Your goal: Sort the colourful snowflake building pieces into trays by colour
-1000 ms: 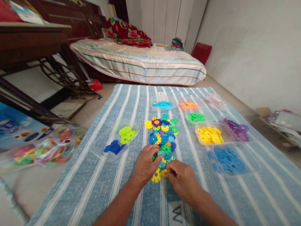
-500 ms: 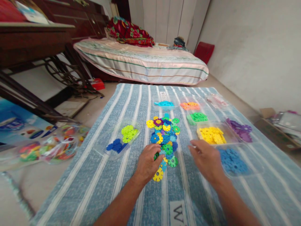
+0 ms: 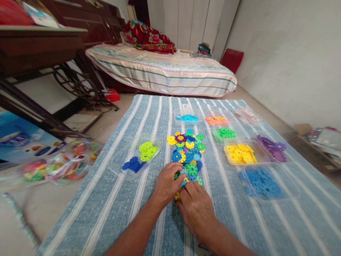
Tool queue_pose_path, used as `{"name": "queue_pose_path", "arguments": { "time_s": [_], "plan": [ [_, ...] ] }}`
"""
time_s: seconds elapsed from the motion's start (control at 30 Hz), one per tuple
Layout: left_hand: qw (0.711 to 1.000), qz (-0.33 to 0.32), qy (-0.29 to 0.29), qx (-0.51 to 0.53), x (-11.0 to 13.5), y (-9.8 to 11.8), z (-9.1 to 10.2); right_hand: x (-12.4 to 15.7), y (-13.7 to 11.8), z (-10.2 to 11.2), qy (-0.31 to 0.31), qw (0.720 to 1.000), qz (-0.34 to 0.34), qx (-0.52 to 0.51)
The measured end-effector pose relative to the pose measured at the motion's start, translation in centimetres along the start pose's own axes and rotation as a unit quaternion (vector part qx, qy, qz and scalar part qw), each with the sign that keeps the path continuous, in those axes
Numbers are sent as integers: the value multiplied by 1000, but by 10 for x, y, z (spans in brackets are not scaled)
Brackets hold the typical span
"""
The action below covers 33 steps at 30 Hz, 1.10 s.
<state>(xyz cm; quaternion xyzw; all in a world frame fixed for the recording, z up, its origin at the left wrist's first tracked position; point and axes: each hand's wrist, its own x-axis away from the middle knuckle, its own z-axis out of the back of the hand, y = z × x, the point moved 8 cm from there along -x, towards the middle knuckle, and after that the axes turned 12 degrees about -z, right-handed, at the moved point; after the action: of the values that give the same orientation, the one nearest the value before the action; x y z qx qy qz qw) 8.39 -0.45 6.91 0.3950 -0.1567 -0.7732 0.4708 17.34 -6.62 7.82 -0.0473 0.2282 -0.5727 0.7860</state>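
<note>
A build of interlocking snowflake discs, in blue, yellow, green and purple, lies on the striped cloth in front of me. My left hand is curled at its left side, thumb and fingers closed around discs there; a dark green edge shows between them. My right hand covers the near end, its fingers bent down onto the discs. Part of a yellow disc peeks out beside the right fingertips. Whatever lies under the right palm is hidden. Both hands almost touch at their fingertips.
Clear trays hold sorted discs: yellow, blue, purple, green, orange and light blue to the right and back. Lime discs and dark blue discs share a left tray.
My right hand has swung left from beside the yellow tray to the near end of the build, covering it. My left hand has stayed at the build's left side.
</note>
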Motion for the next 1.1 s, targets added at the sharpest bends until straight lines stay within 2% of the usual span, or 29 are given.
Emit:
{"name": "queue_pose_path", "arguments": {
  "time_s": [0.1, 0.23, 0.43, 0.53, 0.67, 0.77, 0.83, 0.9, 0.97, 1.0, 1.03, 1.1],
  "plan": [
    [1000, -1, 4, 2, 0, -1, 0, -1, 4, -1, -21, 999, -28, -16],
    [1000, -2, 4, 1, 1, 0, 0, -6, 12, -4, -87, 993, -73, -29],
    [1000, -6, 1, -3, 1, 1, -1, -12, 31, -5, -174, 969, -147, -95],
    [1000, -8, 2, -3, 1, 0, -1, -10, 40, -7, -198, 945, -183, -185],
    [1000, -8, -3, -6, 2, 0, -1, -10, 58, -6, -210, 889, -241, -327],
    [1000, -10, -3, -8, 1, -1, -2, -24, 85, 11, -172, 864, -273, -386],
    [1000, -11, -1, -5, 1, -1, -2, -38, 114, 35, -106, 876, -290, -369],
    [1000, -11, 2, -2, 1, -1, -2, -52, 148, 69, 18, 908, -305, -286],
    [1000, -10, 3, -1, 1, -1, -1, -59, 171, 103, 156, 927, -304, -156],
    [1000, -10, 3, -2, 1, -1, -1, -61, 174, 113, 201, 929, -294, -97],
    [1000, -9, 3, -2, 1, 0, 0, -63, 173, 116, 220, 934, -277, -55],
    [1000, -10, -1, -4, 0, 1, 0, -67, 158, 102, 188, 955, -227, -31]
  ]
}}
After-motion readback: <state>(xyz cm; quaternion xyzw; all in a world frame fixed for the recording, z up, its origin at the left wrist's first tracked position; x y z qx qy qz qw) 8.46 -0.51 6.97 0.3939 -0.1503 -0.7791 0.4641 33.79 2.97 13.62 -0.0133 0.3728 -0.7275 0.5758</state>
